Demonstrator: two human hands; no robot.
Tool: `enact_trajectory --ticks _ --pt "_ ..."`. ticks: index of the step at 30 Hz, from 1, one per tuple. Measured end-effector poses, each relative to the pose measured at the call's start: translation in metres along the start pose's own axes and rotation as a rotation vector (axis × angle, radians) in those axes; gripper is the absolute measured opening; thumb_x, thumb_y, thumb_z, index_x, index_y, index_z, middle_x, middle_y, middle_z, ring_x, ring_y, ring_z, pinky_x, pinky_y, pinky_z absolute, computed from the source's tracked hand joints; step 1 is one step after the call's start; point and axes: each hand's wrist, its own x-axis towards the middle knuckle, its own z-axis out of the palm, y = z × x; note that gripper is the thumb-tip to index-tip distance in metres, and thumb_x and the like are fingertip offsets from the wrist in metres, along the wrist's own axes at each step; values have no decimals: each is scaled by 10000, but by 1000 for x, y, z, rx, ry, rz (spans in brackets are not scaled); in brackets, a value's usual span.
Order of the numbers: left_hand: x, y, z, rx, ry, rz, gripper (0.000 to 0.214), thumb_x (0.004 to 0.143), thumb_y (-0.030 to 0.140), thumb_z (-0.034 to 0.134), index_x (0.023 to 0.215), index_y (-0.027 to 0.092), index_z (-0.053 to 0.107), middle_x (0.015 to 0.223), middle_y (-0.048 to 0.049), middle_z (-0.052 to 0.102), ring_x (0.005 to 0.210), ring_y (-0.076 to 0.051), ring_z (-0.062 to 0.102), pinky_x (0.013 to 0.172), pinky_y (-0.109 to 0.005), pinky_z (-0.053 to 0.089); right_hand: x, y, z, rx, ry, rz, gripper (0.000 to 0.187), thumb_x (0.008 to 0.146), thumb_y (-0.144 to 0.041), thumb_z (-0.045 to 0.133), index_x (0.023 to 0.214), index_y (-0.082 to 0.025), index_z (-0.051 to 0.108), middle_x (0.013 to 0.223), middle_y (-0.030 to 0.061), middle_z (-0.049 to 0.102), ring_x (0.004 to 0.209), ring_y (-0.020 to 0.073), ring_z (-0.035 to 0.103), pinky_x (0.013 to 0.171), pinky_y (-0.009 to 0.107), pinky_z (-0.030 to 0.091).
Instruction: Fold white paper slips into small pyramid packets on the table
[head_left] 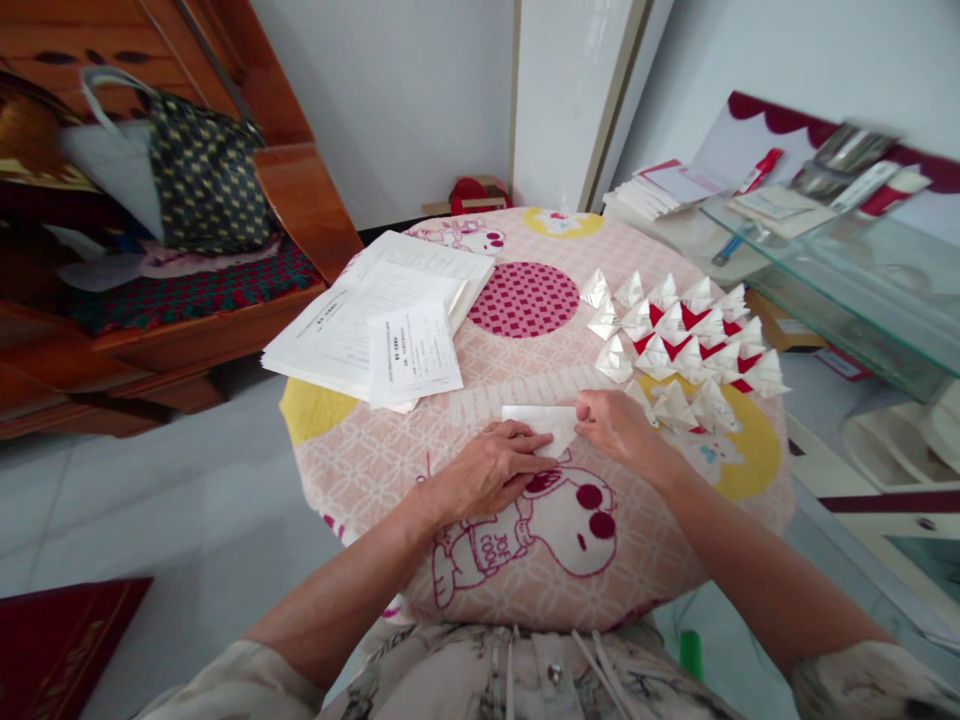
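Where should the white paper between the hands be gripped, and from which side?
Probably pinch the white paper at its far left corner, coming from the far side. It lies flat on the tablecloth, and the left hand and right hand cover its near and right edges, so only that corner is bare.

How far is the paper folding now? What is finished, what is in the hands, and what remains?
Done: many folded paper triangles lie grouped on the right of the table. In hand: the left hand presses flat on one white paper piece, and the right hand touches its right edge. Left: a stack of printed sheets, flat and unfolded, beyond the left hand.
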Motion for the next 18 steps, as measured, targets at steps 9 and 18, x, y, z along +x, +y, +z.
enact_trajectory --ticks 9,18 --pt "0 -1 0 8 7 21 365 975 212 468 1277 259 668 1404 -60 603 1217 -267 537 1036 -467 441 -12 -18 -3 86 11 -59 50 857 -166 611 858 -165 661 759 61 694 713 179 602 619 267 339" --pt "-1 -3 3 25 19 20 358 974 219 472 1263 258 680 1403 -55 606 1211 -264 545 1040 -461 441 -9 -11 -1 -7 74 -18 161 845 -82 520 803 -155 657 769 79 673 740 188 579 651 283 351"
